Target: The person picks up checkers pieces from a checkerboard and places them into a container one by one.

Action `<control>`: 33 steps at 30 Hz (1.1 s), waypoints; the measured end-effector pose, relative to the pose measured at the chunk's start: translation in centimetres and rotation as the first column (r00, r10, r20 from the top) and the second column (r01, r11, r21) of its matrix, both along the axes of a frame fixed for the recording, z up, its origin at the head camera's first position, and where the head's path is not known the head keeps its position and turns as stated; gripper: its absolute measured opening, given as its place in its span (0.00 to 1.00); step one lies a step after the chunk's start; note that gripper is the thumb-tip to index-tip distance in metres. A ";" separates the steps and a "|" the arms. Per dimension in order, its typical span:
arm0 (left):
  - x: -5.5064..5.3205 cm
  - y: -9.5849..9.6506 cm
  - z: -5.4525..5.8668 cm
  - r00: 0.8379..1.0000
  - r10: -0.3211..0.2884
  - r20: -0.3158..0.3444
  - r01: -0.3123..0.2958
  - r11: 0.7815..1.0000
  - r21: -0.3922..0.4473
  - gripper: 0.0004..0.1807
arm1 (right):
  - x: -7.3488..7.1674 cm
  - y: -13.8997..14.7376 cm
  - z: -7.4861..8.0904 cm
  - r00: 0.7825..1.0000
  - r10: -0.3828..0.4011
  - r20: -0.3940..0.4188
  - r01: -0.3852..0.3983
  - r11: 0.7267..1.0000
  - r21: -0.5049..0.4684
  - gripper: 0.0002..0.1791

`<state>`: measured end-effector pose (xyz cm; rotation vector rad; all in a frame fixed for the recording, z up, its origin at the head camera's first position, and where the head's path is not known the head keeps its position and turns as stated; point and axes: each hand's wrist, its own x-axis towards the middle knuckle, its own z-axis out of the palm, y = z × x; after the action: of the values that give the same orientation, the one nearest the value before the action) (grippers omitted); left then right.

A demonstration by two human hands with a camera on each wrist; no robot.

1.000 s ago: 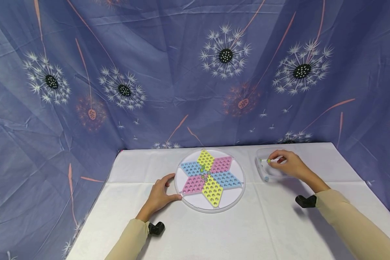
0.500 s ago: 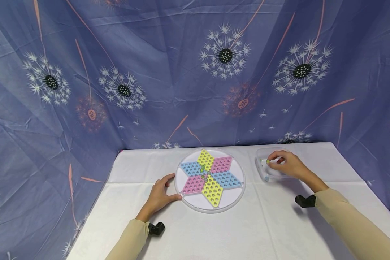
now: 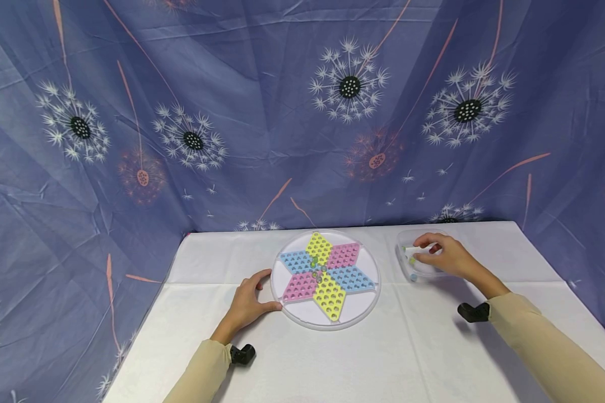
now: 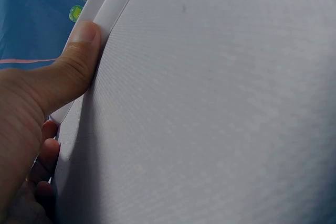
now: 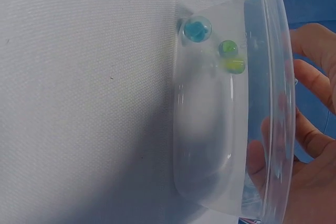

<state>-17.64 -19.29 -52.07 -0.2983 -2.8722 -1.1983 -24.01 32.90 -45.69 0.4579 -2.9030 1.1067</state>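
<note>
A round white Chinese checkers board [image 3: 292, 315] bears a star of yellow, pink and blue points, with several glass marbles [image 3: 314, 262] near its centre. My left hand [image 3: 249, 302] touches the board's left rim, thumb and forefinger spread along it. In the left wrist view, the thumb [image 4: 79, 59] lies against the rim. Above a clear plastic box [image 3: 402, 267], my right hand [image 3: 446, 254] has thumb and forefinger apart, nothing between them. A yellow-green marble [image 3: 412, 260] shows just below the fingers. The right wrist view shows a blue marble [image 5: 197, 29] and a green marble [image 5: 228, 48] through the box wall.
A white cloth [image 3: 353, 364] covers the table. Blue dandelion-print fabric [image 3: 272, 123] hangs behind and at the sides. A black wrist camera [image 3: 243, 354] sits on the left sleeve, another wrist camera [image 3: 474, 312] on the right.
The right thumb and forefinger pinched a yellow-green marble over the box; they have parted and the marble has dropped lower. The left hand and the board have stayed put.
</note>
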 end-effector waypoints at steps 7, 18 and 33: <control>0.0 0.0 0.0 1.000 -0.002 0.000 0.002 1.000 -0.011 0.53 | 0.0 0.0 -0.1 1.000 0.006 -0.013 -0.006 1.000 -0.004 0.18; 0.0 0.0 0.0 1.000 -0.011 -0.023 0.011 1.000 -0.013 0.53 | 0.2 -0.1 0.3 1.000 0.006 -0.005 -0.006 1.000 0.004 0.18; 0.0 0.0 0.1 1.000 -0.008 -0.024 0.008 1.000 -0.005 0.53 | -0.5 -0.3 1.3 1.000 -0.004 -0.029 0.005 1.000 0.023 0.18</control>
<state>-17.63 -19.28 -52.02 -0.3223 -2.8564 -1.1812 -24.52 32.59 -44.43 0.4631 -2.8936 1.0584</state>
